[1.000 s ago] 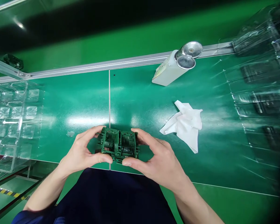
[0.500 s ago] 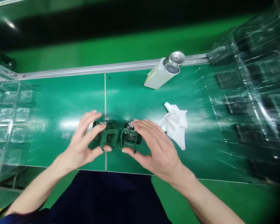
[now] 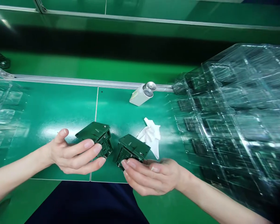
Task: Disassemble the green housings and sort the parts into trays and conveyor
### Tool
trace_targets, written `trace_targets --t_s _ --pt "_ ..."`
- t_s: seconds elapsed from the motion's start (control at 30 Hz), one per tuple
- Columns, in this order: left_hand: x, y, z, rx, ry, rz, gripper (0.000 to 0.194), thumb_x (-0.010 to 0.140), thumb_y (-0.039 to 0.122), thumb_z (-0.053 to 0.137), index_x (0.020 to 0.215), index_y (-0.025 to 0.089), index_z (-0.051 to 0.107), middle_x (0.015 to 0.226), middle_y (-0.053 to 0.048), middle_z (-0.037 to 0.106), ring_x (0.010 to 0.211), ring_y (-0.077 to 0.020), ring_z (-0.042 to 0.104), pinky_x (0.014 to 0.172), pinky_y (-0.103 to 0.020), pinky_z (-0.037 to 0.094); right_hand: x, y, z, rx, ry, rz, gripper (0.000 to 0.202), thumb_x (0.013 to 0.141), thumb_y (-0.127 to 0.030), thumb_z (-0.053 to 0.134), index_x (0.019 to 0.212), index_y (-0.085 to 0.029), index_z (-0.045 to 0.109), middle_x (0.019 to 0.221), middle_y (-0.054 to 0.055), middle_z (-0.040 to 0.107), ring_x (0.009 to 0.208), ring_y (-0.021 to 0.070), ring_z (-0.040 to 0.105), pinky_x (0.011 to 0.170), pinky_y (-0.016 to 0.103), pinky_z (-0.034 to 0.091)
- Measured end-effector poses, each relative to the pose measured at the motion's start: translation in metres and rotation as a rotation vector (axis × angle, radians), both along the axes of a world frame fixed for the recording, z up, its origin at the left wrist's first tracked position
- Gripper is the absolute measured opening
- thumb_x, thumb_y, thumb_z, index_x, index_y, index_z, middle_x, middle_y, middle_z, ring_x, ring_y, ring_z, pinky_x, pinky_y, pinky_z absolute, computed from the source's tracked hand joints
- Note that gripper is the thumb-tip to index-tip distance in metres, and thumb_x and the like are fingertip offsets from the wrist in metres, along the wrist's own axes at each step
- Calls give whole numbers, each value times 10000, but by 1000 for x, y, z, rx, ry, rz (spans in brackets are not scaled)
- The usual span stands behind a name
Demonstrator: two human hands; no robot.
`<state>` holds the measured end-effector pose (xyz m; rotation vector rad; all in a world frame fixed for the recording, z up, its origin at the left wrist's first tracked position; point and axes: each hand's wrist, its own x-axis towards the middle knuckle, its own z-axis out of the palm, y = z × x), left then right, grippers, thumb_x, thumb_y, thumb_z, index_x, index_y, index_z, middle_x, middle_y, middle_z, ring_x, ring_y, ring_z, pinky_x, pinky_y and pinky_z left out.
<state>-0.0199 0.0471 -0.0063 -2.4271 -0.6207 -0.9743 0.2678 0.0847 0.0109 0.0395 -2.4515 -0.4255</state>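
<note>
Two dark green, box-like assemblies with flat plates on top and open, intricate sides are held up over the green table (image 3: 60, 105). My left hand (image 3: 78, 155) supports the left green assembly (image 3: 93, 130), its fingers along the near side and its thumb raised away. In my right hand (image 3: 151, 175) is the right green assembly (image 3: 134, 146), with fingertips at its lower near edge. The two assemblies are tilted and a small gap separates them. Their undersides are partly hidden by my fingers.
A white crumpled cloth (image 3: 151, 133) lies beyond my right hand. Behind it stands a pale container with two round metal ends (image 3: 142, 93). Stacked clear plastic trays (image 3: 224, 124) holding dark parts fill the right side. More clear trays (image 3: 4, 115) are at the left edge.
Both hands have turned the assemblies so their flat plates now face up, and the pieces have moved apart. My left thumb has lifted off. The view has shifted right and shows more trays.
</note>
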Motion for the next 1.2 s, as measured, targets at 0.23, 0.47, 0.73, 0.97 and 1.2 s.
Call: trace_targets --t_s 0.23,0.47,0.73,0.97,1.2 --pt "-7 -1 -10 6 37 39 371 716 276 750 1011 463 627 835 122 728 839 -146 686 1229 -502 98 0 2 7 34 28 -45 118 839 -227 619 797 -334 649 954 -110 737 1039 94 658 1161 279 300" --pt "21 -8 -17 -852 -772 106 629 583 432 871 1101 258 558 1062 -54 712 1031 -263 671 1121 -586 317 -16 -13 -18 -895 512 -296 438 652 -346 816 994 -213 578 928 59 669 850 220 674 750 391 570" --pt "53 -5 -6 -1816 -2117 -220 477 650 611 751 844 185 663 822 -52 692 777 -223 667 786 -407 562 -66 -9 -25 -2326 1484 60 324 654 -535 774 806 -263 684 818 -26 703 721 173 649 638 336 535" --pt "63 -2 -13 -1786 -2319 -247 458 711 621 672 834 180 646 773 -39 649 735 -174 621 826 -380 544 -73 -9 -44 -2277 1493 95 252 799 -531 640 839 -287 682 868 -22 724 818 176 671 713 350 548" --pt "46 2 -37 -1675 -1855 -34 584 769 759 469 889 200 589 855 -68 654 836 -213 636 897 -472 522 -57 0 -71 -1700 981 -238 324 915 -507 465 1085 -268 603 994 43 686 867 204 680 725 370 570"
